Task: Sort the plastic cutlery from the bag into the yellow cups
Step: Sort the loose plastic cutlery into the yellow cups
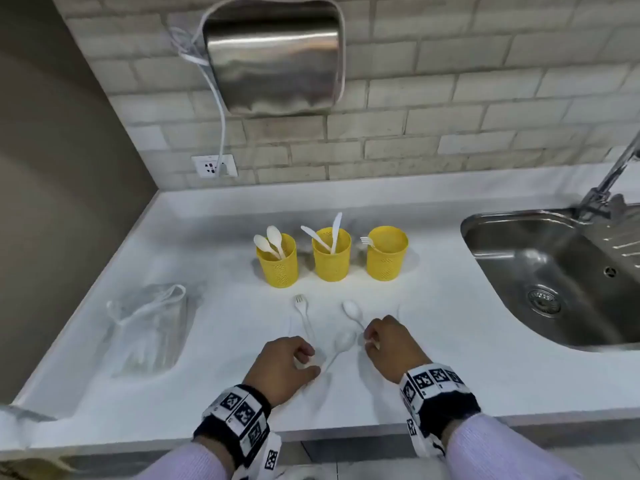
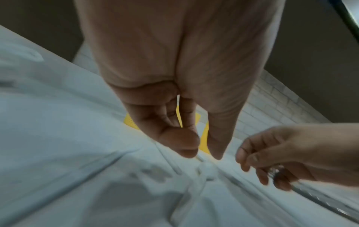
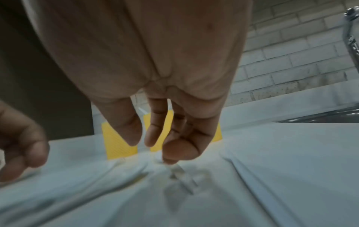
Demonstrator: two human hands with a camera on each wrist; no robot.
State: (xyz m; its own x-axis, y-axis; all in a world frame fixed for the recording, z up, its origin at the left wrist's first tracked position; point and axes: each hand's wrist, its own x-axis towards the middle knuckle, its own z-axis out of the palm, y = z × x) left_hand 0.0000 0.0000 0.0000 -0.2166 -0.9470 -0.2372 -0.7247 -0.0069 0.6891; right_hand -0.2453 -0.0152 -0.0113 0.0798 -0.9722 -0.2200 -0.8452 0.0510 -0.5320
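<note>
Roughly sorted already: left cup (image 1: pixel 278 263) holds two spoons, middle cup (image 1: pixel 331 256) two knives, right cup (image 1: pixel 387 253) one fork; the three stand in a row toward the back of the counter (image 1: pixel 450 341), well left of the sink (image 1: pixel 554 278).

Loose pieces lie between the cups and the front edge; a fork (image 1: pixel 302 311) with tines toward the cups, a spoon (image 1: pixel 352 310) with bowl toward the cups and handle running back and right into the right hand (image 1: pixel 388 346), a second spoon (image 1: pixel 341 346) lying on a diagonal, bowl up-right, handle down-left toward the left hand (image 1: pixel 287 363).

Right hand: fingers curled down at the first spoon's handle end; whether they have closed on it I cannot tell, the wrist view is blurred; fingertips (image 3: pixel 170 152) sit at the counter surface.

Left hand: thumb and forefinger bent toward one another, just beside the fork's handle end and the second spoon's handle tip; a pale sliver shows under the curl, but contact is not clear; left wrist view shows thumb (image 2: pixel 184 144) and finger close together, low over the counter.

Key relation, as I judge it: each handle points at its nearer hand, long axes running front to back; a pinch at the handle end, then a lift forward to the matching cup.

Bag (image 1: pixel 149 327) lies at the left edge, slack, some cutlery seemingly inside.
</note>
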